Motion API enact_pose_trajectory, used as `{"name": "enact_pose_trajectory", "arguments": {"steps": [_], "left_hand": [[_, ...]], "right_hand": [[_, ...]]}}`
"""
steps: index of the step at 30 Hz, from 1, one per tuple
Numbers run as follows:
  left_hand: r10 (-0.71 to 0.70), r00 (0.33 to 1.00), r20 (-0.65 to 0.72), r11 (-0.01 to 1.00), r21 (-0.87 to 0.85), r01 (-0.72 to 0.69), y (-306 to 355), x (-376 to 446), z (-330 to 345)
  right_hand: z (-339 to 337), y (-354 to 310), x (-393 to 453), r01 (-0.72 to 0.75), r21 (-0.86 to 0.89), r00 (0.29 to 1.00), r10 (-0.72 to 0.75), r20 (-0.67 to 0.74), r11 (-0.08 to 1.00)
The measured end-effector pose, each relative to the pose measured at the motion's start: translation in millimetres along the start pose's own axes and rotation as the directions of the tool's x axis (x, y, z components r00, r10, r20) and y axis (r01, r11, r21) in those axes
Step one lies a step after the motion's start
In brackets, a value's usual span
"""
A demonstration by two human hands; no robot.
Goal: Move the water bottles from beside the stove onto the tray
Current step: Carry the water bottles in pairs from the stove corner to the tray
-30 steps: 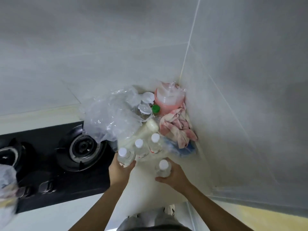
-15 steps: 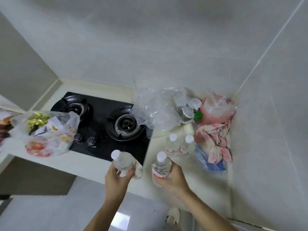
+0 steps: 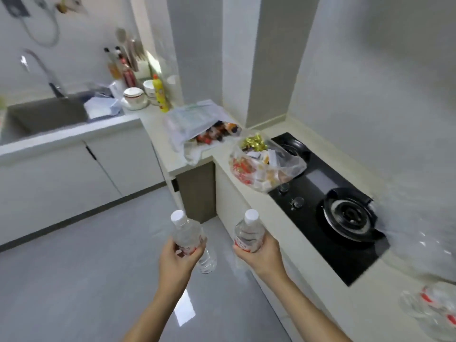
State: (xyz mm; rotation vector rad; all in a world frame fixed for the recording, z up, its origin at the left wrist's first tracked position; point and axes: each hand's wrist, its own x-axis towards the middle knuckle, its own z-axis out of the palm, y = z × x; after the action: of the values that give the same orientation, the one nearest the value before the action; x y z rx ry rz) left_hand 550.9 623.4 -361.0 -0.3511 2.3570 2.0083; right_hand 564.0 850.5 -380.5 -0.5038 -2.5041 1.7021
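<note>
Each hand carries one clear water bottle with a white cap, held out over the grey floor (image 3: 74,280) in front of the counter (image 3: 259,218). The left hand (image 3: 176,261) has its fingers curled round the left bottle (image 3: 188,239), which tilts so its base points down to the right. The right hand (image 3: 260,253) wraps round the lower part of the right bottle (image 3: 249,233), held nearly upright, just beside the counter's front edge. On the counter the black stove (image 3: 328,208) lies to the right, with a clear bag of snacks (image 3: 264,164) at its far-left end. More bottles (image 3: 434,307), blurred, lie near the counter's near-right end.
</note>
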Motion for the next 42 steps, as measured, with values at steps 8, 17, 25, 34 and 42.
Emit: {"name": "enact_pose_trajectory", "arguments": {"steps": [8, 17, 25, 34, 42], "left_hand": [[-0.03, 0.922, -0.386, 1.0, -0.01, 0.029, -14, 54, -210], [-0.086, 0.741, -0.666, 0.996, -0.038, 0.082, -15, 131, -361], [-0.137, 0.531, -0.836, 0.984, -0.052, 0.173, 8, 222, -471], [-0.188, 0.314, -0.931, 0.976, -0.142, 0.164, -7, 288, -597], [-0.176, 0.306, -0.935, 0.982, -0.144, 0.125, -39, 375, -769]], "right_hand": [[213, -127, 26, 0.168, 0.006, 0.916, -0.159, 0.368, 0.986], [424, -227, 79, 0.306, 0.084, 0.744, -0.293, 0.601, 0.948], [584, -331, 146, 0.402, 0.194, 0.527, -0.399, 0.751, 0.895], [762, -416, 158, 0.442, 0.235, 0.347, -0.406, 0.846, 0.866], [931, -487, 146, 0.464, 0.185, 0.327, -0.362, 0.873, 0.866]]}}
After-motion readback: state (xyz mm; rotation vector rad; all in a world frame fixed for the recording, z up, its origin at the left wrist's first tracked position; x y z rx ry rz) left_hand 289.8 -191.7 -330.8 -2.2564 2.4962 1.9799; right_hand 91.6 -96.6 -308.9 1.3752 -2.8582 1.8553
